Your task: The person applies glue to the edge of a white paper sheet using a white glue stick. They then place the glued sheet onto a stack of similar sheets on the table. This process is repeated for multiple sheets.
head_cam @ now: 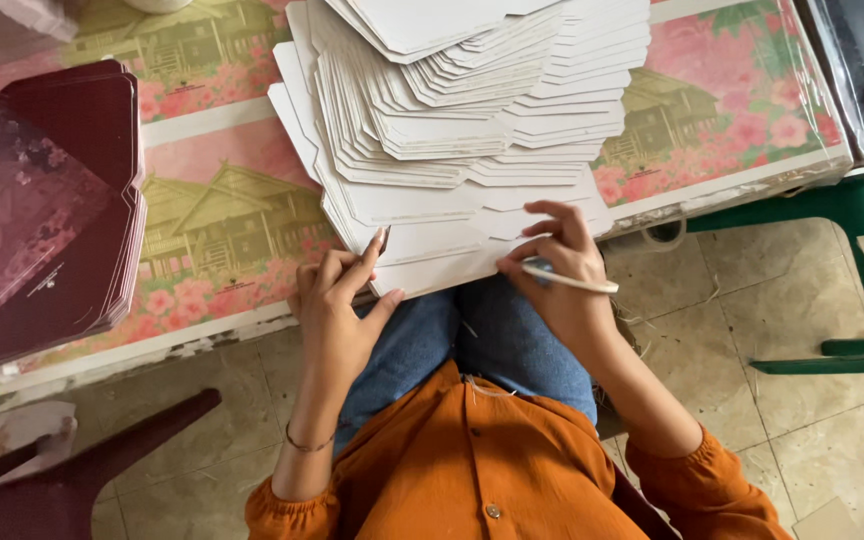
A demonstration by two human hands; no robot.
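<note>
Maroon card pieces [37, 200], printed dark with a faint floral picture, sit in a thick stack at the far left on a table covering [222, 210] patterned with pink flowers and olive-green houses. Below them, at the bottom left corner, the dark reddish-brown leg and seat of a stool [82, 460] stand on the beige tiled floor [752, 420]. Moving rightward, the left hand [337, 310] rests at the near edge of the table, a thin bracelet [307, 445] on its wrist; its fingers are loosely curled with the index finger and thumb spread, pinching or steadying the lower left corner of the bottom sheets of the white card stack [462, 120]. That stack, a wide fanned spread of flat white die-cut blanks with notched corners, fills the upper middle of the view and overhangs the table edge toward the person's lap, where blue jeans [452, 340] and an orange buttoned shirt [482, 460] show. Just right of centre, the right hand [557, 260] touches the lower right edge of the same white sheets with its fingertips while clamped around a slim white stick-like tool [577, 282], which juts out to the right; whether it is a pen or a folder I cannot tell. The two hands stay apart, one at each end of the overhanging edge. Farther right, a green metal frame [852, 290] stands on the floor, and dark plastic-wrapped items [862, 70] lie at the upper right corner.
</note>
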